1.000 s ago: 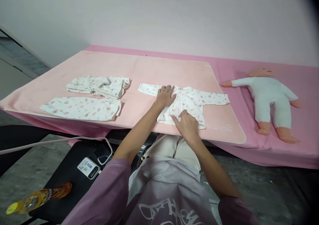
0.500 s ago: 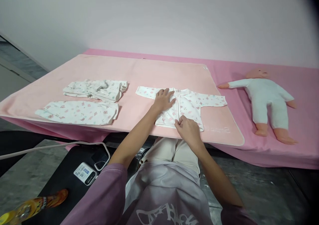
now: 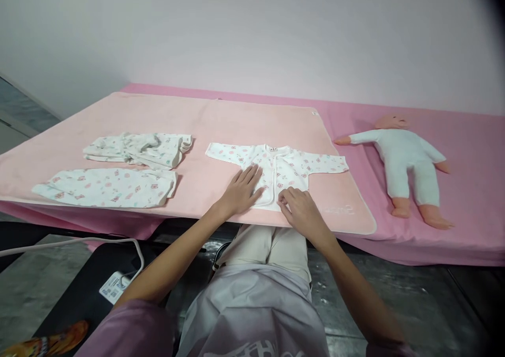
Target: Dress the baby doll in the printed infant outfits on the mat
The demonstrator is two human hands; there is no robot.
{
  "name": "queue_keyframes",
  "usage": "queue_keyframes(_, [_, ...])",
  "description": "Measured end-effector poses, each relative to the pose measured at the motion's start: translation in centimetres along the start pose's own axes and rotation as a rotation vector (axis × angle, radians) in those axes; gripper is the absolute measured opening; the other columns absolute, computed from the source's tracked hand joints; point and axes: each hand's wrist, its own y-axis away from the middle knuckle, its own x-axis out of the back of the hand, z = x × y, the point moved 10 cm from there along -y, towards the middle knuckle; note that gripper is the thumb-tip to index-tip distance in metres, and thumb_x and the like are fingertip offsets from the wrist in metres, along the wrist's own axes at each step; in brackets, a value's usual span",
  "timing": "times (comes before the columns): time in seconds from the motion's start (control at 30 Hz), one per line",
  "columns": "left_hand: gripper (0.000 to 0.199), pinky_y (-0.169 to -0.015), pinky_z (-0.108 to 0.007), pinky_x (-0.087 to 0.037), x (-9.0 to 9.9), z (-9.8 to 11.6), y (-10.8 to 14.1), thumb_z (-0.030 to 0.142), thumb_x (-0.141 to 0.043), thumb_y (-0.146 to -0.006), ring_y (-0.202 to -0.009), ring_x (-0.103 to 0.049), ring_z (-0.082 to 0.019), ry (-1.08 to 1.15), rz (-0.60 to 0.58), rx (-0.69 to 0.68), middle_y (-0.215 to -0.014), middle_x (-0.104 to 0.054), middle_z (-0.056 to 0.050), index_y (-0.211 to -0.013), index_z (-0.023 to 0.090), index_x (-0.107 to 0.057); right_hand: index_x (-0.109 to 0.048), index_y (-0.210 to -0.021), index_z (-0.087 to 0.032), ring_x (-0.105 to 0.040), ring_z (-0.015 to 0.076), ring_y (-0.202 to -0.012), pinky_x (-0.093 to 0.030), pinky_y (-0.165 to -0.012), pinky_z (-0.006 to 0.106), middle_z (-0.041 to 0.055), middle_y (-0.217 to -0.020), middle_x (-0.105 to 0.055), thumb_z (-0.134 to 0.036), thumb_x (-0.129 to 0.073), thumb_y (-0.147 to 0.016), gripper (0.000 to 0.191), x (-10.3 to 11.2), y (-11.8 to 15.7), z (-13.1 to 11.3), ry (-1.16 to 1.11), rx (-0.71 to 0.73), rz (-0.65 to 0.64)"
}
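A white baby shirt [image 3: 290, 172] with a small coloured print lies spread on the peach mat, sleeves out to both sides and its front edges meeting in the middle. My left hand [image 3: 241, 191] rests flat on its lower left part, fingers spread. Over the lower right part is my right hand [image 3: 302, 209], its fingers loosely bent and the thumb a little apart from them. I see no cloth between those fingers. The shirt's lower right corner is hidden under that hand.
Left of the shirt lie a folded printed garment [image 3: 138, 149] and printed baby trousers [image 3: 108, 187]. A doll in white [image 3: 408, 157] lies on the pink cloth [image 3: 473, 199] at the right. The peach mat [image 3: 177, 115] covers the table. Below left, a white cable [image 3: 79, 240] crosses a black seat.
My left hand has slid from the shirt's upper part down to its lower left. My right hand has loosened from a pinch at the front edge. The view has shifted slightly.
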Motion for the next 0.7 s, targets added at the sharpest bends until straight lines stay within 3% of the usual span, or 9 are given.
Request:
queue_keyframes(0.17, [0.073,-0.139,-0.049,-0.016,1.1,-0.3,3.2,0.061,-0.031,-0.11,-0.17,-0.013,-0.023,-0.05,-0.003,-0.027,-0.182,-0.013,0.003,-0.175,0.043,-0.005,-0.054,-0.107,-0.024,-0.062,0.0258,-0.092,-0.047,-0.082,0.038,0.0081,-0.099,-0.064,-0.027,-0.04,-0.111,0.015,1.4,0.1,0.7,-0.194,-0.081,0.11])
queue_keyframes(0.27, [0.068,-0.136,-0.055,-0.021,1.4,0.0,3.3,0.059,-0.035,-0.11,-0.169,-0.018,-0.029,-0.075,0.012,-0.037,-0.182,-0.013,0.002,-0.174,0.045,-0.016,-0.053,-0.109,-0.026,-0.061,0.0245,-0.086,-0.049,-0.076,0.038,0.0064,-0.095,-0.063,-0.033,-0.044,-0.11,0.012,2.1,0.9,1.6,-0.342,-0.204,0.234])
queue_keyframes(0.37, [0.061,-0.132,-0.063,-0.024,1.5,0.5,3.1,0.051,-0.039,-0.111,-0.167,-0.02,-0.037,-0.113,0.029,-0.061,-0.182,-0.017,0.001,-0.171,0.046,-0.03,-0.056,-0.108,-0.024,-0.061,0.0232,-0.087,-0.052,-0.079,0.038,0.0066,-0.098,-0.064,-0.031,-0.047,-0.11,0.012,2.2,1.3,0.9,-0.37,-0.156,0.298])
queue_keyframes(0.5, [0.057,-0.13,-0.068,-0.025,1.8,1.1,3.2,0.042,-0.039,-0.112,-0.166,-0.022,-0.041,-0.133,0.037,-0.084,-0.181,-0.023,-0.003,-0.169,0.04,-0.038,-0.066,-0.117,-0.025,-0.065,0.0266,-0.113,-0.054,-0.097,0.045,0.0091,-0.121,-0.07,-0.025,-0.05,-0.11,0.018,1.0,1.5,-1.3,-0.229,0.079,0.149])
queue_keyframes(0.57, [0.057,-0.131,-0.066,-0.023,1.9,1.7,3.7,0.037,-0.036,-0.113,-0.166,-0.023,-0.04,-0.116,0.027,-0.108,-0.18,-0.024,-0.003,-0.169,0.037,-0.038,-0.066,-0.132,-0.028,-0.06,0.0291,-0.133,-0.052,-0.11,0.049,0.0089,-0.142,-0.066,-0.026,-0.051,-0.11,0.027,1.3,2.2,-0.9,-0.162,0.103,0.149])
queue_keyframes(0.7, [0.06,-0.136,-0.052,-0.024,1.4,4.0,6.0,0.037,-0.035,-0.114,-0.168,-0.019,-0.029,-0.031,-0.028,-0.226,-0.181,-0.02,-0.001,-0.174,0.036,-0.025,-0.038,-0.168,-0.033,-0.034,0.029,-0.163,-0.038,-0.13,0.054,0.0048,-0.175,-0.037,-0.035,-0.049,-0.112,0.057,1.0,4.0,0.9,-0.083,0.081,0.086])
